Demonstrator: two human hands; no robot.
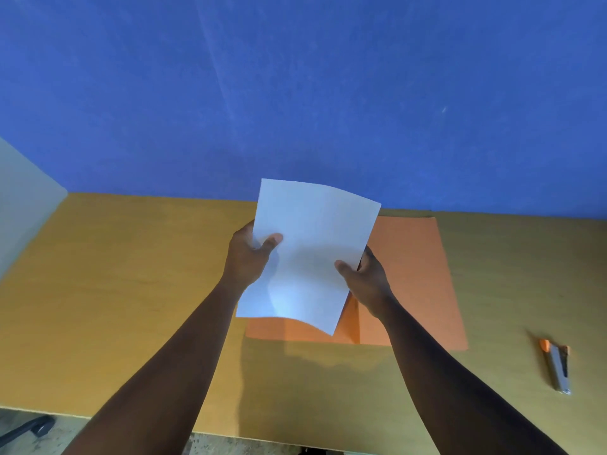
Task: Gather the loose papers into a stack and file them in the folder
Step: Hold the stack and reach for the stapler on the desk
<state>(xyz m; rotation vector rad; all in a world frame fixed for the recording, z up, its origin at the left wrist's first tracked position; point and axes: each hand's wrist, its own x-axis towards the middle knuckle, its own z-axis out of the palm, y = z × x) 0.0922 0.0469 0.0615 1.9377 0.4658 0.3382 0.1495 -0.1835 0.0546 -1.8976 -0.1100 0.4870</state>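
A stack of white papers is held up above the wooden desk, tilted slightly to the right. My left hand grips its left edge with the thumb on the front. My right hand grips its right edge the same way. Beneath and behind the papers an orange folder lies flat on the desk; its left part is hidden by the sheets. How many sheets are in the stack cannot be told.
A grey and orange stapler lies at the right on the wooden desk. A blue wall rises behind the desk. A pale panel stands at the left. A chair base shows at the lower left.
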